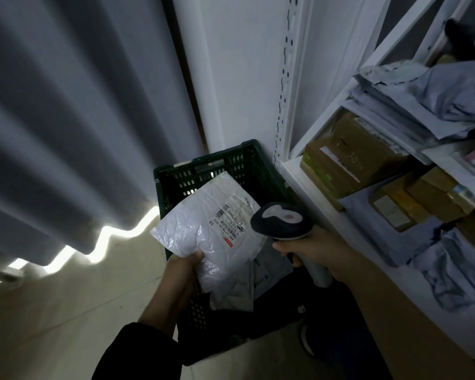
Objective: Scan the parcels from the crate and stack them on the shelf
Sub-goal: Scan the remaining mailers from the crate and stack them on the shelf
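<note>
**Inspector:** Start nearest you. The left hand?

**Onlooker:** The left hand (pixel 184 267), coming out of a dark sleeve (pixel 137 349), grips the near corner of a white plastic mailer (pixel 200 234). The thumb lies on top and the fingers are curled underneath. The mailer is held up over the crate, tilted, with its shipping label (pixel 232 218) and barcode facing up.

**Inspector:** The right hand?

**Onlooker:** The right hand (pixel 318 250) has its fingers wrapped round the grey handle of a handheld barcode scanner (pixel 281 220). The scanner's head sits at the mailer's right edge, just beside the label. I cannot tell whether the two touch.

**Inspector:** The crate?

**Onlooker:** A dark green slatted plastic crate (pixel 231 160) stands on the pale floor (pixel 66 297), in the corner between the wall and the shelf unit. A grey mailer (pixel 272 270) lies inside, below the held one, along with a crumpled pale one (pixel 233 292). A shoe (pixel 307 341) shows just beside the crate's near right corner.

**Inspector:** The shelf?

**Onlooker:** A white metal shelf unit (pixel 294 182) stands to the right. Brown cardboard boxes (pixel 348 160) fill one level, and grey poly mailers (pixel 422 102) are piled on the level above. Lower down are smaller boxes (pixel 412 204) and more grey bags (pixel 455 272).

**Inspector:** Beyond that?

**Onlooker:** A grey pleated curtain (pixel 66 119) hangs to the left, with light showing under its hem. A white wall (pixel 236 78) stands behind the crate.
</note>
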